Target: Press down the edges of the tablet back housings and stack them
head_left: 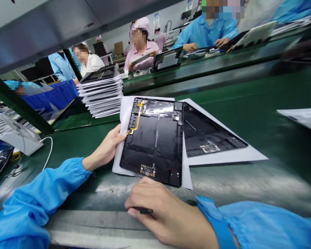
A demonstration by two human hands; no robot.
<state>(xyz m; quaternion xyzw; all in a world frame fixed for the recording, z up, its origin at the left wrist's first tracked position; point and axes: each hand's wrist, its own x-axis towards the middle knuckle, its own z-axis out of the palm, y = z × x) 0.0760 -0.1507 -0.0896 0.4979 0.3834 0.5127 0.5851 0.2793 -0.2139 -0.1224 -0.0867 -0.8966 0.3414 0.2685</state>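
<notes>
An opened tablet back housing (168,138), black with an orange flex cable and a small circuit board near its lower edge, lies on a white sheet. My left hand (110,143) grips the left edge of this housing and sheet, thumb on top. Close to the lower edge, my right hand (158,207) is closed around a thin dark tool (143,210); only a short piece of it shows, so its kind is unclear. Partly under the first sheet, a second tablet housing (209,133) rests on its own white paper to the right.
A tall stack of housings interleaved with white sheets (102,93) stands at the back left. A white fan (14,133) with a cable is at the left, near a blue bin (52,95). Another paper (304,117) lies far right. Co-workers sit across the green bench (235,93); a metal shelf (54,31) hangs overhead.
</notes>
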